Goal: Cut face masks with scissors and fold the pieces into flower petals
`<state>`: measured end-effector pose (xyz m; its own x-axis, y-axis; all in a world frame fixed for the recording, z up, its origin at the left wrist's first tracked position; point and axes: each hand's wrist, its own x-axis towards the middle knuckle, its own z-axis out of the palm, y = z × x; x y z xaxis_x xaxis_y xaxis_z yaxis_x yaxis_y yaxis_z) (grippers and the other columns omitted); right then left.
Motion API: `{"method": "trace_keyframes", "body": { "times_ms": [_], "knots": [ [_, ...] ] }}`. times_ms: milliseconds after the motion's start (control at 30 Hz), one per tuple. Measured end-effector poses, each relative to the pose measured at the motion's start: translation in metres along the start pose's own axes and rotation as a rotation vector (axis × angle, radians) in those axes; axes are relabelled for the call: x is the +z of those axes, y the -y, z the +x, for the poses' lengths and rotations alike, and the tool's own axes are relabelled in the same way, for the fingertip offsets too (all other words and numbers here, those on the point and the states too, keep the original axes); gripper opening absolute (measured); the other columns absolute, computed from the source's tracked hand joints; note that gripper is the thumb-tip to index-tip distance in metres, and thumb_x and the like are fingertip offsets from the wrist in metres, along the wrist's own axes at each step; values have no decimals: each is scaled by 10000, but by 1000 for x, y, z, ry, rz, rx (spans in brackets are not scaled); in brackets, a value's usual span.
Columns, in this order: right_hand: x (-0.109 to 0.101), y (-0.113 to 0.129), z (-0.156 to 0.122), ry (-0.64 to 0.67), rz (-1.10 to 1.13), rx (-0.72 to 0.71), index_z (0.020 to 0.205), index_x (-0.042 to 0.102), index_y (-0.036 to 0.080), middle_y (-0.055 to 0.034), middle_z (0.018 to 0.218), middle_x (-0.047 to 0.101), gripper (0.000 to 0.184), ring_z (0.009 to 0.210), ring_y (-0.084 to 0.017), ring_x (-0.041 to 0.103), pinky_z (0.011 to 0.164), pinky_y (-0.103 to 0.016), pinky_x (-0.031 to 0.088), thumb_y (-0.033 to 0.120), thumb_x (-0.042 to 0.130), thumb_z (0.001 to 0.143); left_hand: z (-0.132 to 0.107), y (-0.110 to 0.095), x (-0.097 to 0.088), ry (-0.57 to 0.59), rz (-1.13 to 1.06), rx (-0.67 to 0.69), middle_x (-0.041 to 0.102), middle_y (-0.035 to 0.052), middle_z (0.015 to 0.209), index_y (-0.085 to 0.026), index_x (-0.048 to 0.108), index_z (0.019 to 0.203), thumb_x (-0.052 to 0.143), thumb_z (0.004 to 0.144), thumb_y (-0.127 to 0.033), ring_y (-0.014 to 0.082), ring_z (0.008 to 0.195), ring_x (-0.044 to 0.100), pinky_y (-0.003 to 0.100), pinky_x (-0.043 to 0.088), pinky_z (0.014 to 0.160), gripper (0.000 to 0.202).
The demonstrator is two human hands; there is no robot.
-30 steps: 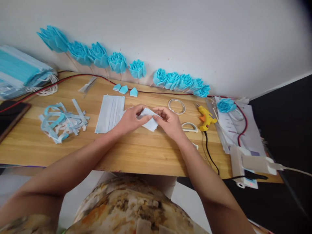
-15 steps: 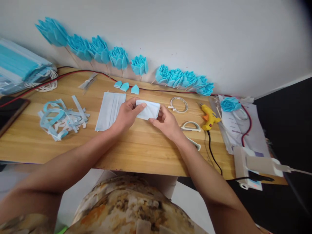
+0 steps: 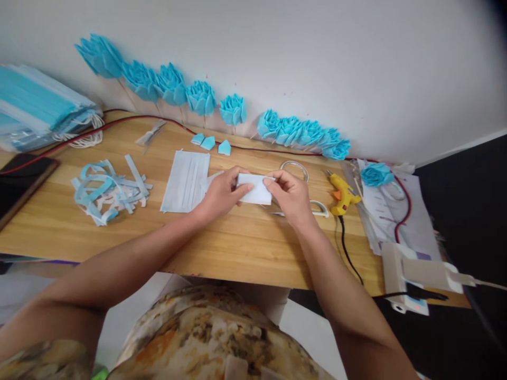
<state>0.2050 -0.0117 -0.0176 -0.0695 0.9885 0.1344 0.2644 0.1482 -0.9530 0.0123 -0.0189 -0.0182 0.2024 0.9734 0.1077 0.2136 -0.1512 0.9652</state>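
Both of my hands hold a small folded white piece of mask fabric just above the wooden table. My left hand pinches its left edge with thumb and fingers. My right hand pinches its right edge. A flat white face mask lies on the table just left of my left hand. White-handled scissors lie partly hidden behind my right hand.
Blue fabric flowers line the wall. Cut strips lie at the left, a stack of masks and a phone further left. Three blue petals, a tape ring, a yellow glue gun and papers are also on the table.
The white piece was turned and folded into a flatter rectangle between my hands. The view shifted slightly to the left, so everything sits a little further right in the frame.
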Motion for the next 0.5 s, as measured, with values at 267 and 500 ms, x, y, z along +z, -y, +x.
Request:
{"method": "trace_keyframes", "body": {
  "times_ms": [267, 500],
  "knots": [
    [-22, 6, 38, 221, -40, 105, 788, 672, 209, 18, 647, 614, 234, 556, -122, 507, 515, -253, 409, 435, 723, 752, 14, -40, -68, -224, 46, 210, 666, -9, 712, -252, 601, 1174, 614, 919, -389, 121, 539, 557, 261, 441, 551, 289],
    [11, -20, 67, 186, -676, -27, 858, 718, 186, -42, 775, 719, 132, 717, -196, 616, 678, -311, 437, 229, 593, 854, -5, -17, -78, -28, 638, 218, 719, 29, 753, -210, 729, 959, 563, 898, -313, 170, 657, 612, 283, 424, 620, 204]
  ]
}}
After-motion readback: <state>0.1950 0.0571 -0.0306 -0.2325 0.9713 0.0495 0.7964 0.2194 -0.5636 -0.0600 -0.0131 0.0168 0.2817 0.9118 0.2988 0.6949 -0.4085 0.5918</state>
